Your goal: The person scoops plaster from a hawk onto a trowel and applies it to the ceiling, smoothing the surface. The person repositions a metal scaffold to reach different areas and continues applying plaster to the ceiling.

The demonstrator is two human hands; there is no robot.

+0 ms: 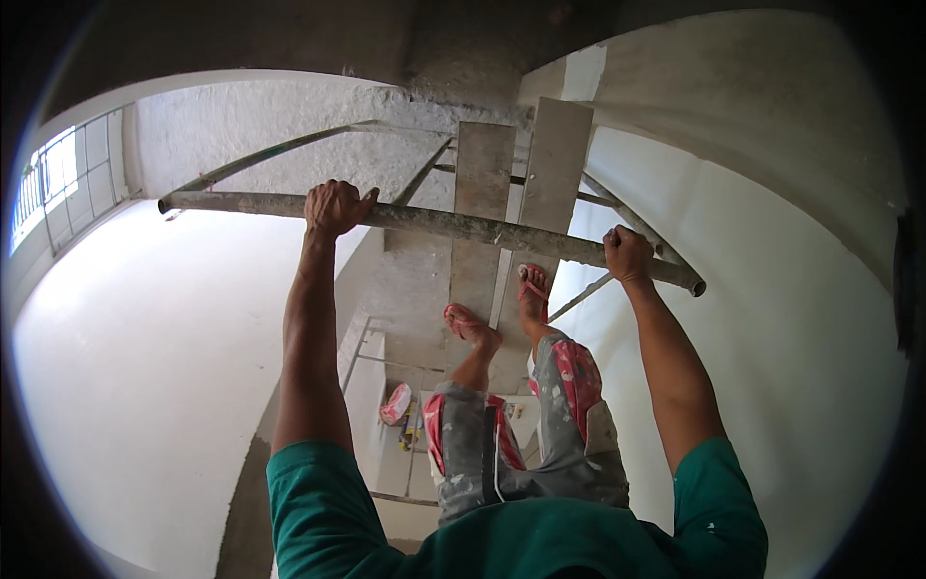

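Head view: our left fingers (333,193) and right fingers (617,237) wrap firmly around a scuffed pipe (434,221) spanning between them. Nearer us than the fingers, our flip-flops (460,314) rest on narrow planks (482,174); slipping soles or shifting boards could, we judge, unbalance us.

Daylight is admitted through the overexposed barred window (60,174); the top is left dim, straight edges bowed.
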